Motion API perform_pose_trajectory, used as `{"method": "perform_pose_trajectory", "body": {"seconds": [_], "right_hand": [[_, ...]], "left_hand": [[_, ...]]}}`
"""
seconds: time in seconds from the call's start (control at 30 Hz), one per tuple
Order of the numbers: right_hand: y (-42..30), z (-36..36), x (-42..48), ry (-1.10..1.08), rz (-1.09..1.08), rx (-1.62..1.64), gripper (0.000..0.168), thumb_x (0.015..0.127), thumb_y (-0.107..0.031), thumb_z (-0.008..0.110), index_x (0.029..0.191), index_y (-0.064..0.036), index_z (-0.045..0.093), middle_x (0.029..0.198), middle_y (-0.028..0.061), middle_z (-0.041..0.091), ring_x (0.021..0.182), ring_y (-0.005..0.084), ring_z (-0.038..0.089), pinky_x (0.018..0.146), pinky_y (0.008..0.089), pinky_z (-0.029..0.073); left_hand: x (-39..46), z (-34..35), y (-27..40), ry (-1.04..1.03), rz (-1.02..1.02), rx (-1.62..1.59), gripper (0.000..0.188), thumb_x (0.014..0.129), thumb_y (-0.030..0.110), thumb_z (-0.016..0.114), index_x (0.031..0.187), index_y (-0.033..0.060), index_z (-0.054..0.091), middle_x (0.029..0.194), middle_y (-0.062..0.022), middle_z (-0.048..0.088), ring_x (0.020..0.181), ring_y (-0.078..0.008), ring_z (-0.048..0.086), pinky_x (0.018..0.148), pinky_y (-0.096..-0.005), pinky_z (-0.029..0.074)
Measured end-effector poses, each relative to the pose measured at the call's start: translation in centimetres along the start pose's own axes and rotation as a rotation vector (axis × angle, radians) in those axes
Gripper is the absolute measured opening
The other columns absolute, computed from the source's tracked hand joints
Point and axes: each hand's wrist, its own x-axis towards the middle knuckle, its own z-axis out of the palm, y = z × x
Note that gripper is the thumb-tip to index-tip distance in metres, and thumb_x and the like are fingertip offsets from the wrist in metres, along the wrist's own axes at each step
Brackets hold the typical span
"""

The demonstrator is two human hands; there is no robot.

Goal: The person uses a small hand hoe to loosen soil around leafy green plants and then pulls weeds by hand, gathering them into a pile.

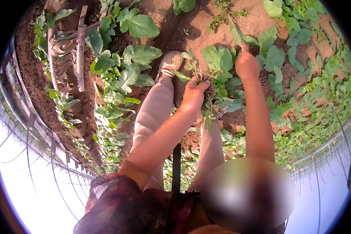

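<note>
My left hand (194, 95) grips a bunch of uprooted weeds (207, 106), whose thin stems and roots poke out on both sides of the fingers. In front of my knees, broad-leaved green plants (220, 60) grow just beyond this bunch. My right hand (247, 65) is closed around the handle of a slim hand tool (236, 30). Its narrow shaft points forward over the soil, and the far end lies by a patch of small weeds (215, 23). Whether that end has a blade I cannot tell.
A wooden frame laced with slack beige straps (64, 58) lies at the left among a row of leafy plants (128, 79). My perforated shoe (171, 63) rests on the brown soil (199, 38). Dense greenery (318, 96) covers the right side, and curved hoops (316, 175) line the edges.
</note>
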Motion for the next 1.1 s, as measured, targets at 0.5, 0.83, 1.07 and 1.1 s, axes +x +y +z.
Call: {"method": "perform_pose_trajectory", "body": {"seconds": [0.5,0.83,1.07,1.1], "right_hand": [[-10.7,2.6,1.9,-0.27,0.27,2.012,0.025,0.1,-0.021,0.045,0.124,-0.014,0.048,0.075,0.0038,0.049,0.057,0.0145,0.047,0.05,0.0306,0.042],[-24.2,0.2,-2.5,-0.439,0.401,2.313,0.028,0.101,-0.027,0.037,0.127,-0.017,0.039,0.078,0.0024,0.047,0.055,0.0131,0.047,0.048,0.0308,0.041],[-16.7,1.8,-9.1,-0.64,0.37,2.134,0.039,0.099,-0.023,0.044,0.137,-0.016,0.037,0.077,0.0033,0.048,0.054,0.0123,0.047,0.046,0.0299,0.04],[-15.5,3.0,-9.3,-0.599,0.376,2.061,0.04,0.098,-0.021,0.045,0.137,-0.015,0.036,0.078,0.0039,0.049,0.054,0.0125,0.048,0.045,0.0295,0.04]], "left_hand": [[-0.3,-0.1,0.0,0.089,-0.041,-0.015,0.023,0.091,0.005,0.05,0.114,0.0039,0.054,0.092,-0.0075,0.062,0.077,-0.0185,0.061,0.067,-0.0323,0.052],[0.7,-0.8,-1.9,0.096,-0.242,0.065,0.027,0.094,0.01,0.05,0.12,0.0031,0.05,0.102,-0.0086,0.063,0.089,-0.0203,0.062,0.075,-0.0354,0.053],[-0.3,-1.6,-2.1,0.115,-0.257,0.09,0.021,0.094,0.01,0.05,0.114,0.0044,0.051,0.097,-0.0072,0.063,0.081,-0.0189,0.062,0.07,-0.034,0.054],[-0.2,-1.7,-2.3,0.119,-0.253,0.097,0.021,0.094,0.01,0.051,0.114,0.0046,0.052,0.096,-0.007,0.063,0.08,-0.0186,0.062,0.069,-0.0338,0.054]]}}
